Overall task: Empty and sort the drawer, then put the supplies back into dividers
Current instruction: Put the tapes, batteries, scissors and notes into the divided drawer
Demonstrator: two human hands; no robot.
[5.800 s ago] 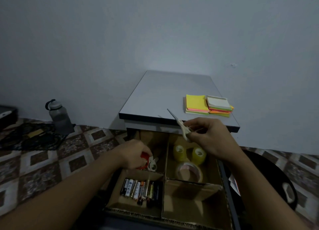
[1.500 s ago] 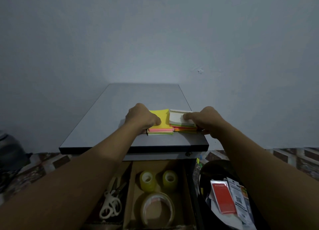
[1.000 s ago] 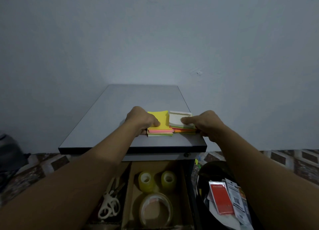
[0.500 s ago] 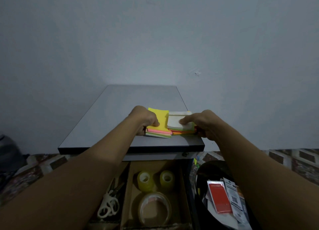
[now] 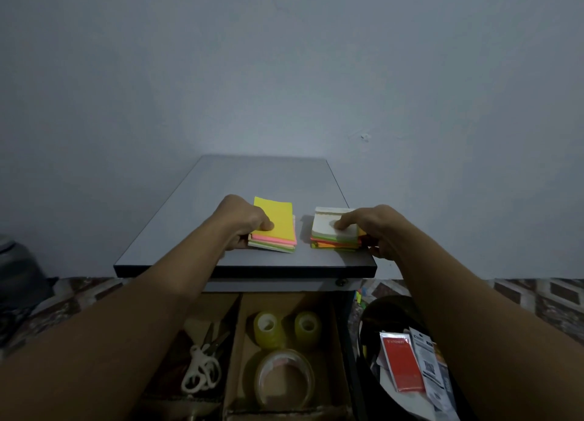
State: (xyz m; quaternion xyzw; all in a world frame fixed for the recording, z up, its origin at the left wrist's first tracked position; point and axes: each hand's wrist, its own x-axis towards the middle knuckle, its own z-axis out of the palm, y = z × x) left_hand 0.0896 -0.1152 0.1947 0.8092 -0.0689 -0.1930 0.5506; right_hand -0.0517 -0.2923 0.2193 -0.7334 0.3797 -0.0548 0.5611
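Observation:
Two stacks of sticky notes are near the front of the grey cabinet top (image 5: 262,177). My left hand (image 5: 241,220) grips the yellow-topped stack (image 5: 278,223), thumb on top, its near edge lifted. My right hand (image 5: 376,228) grips the white-topped stack (image 5: 328,228), thumb on top, fingers at its right side. A gap separates the stacks. Below, the open drawer's cardboard dividers (image 5: 235,332) hold white-handled scissors (image 5: 200,370) on the left. On the right are two small yellow tape rolls (image 5: 286,327) and one large clear roll (image 5: 284,379).
A black bin (image 5: 407,357) with a red packet and papers stands right of the drawer. A grey bottle (image 5: 15,266) is on the patterned floor at far left. The wall rises right behind the cabinet.
The two stacks, touching half a second ago, are now pulled apart and partly lifted. Seconds earlier my hands were placing scissors in the drawer.

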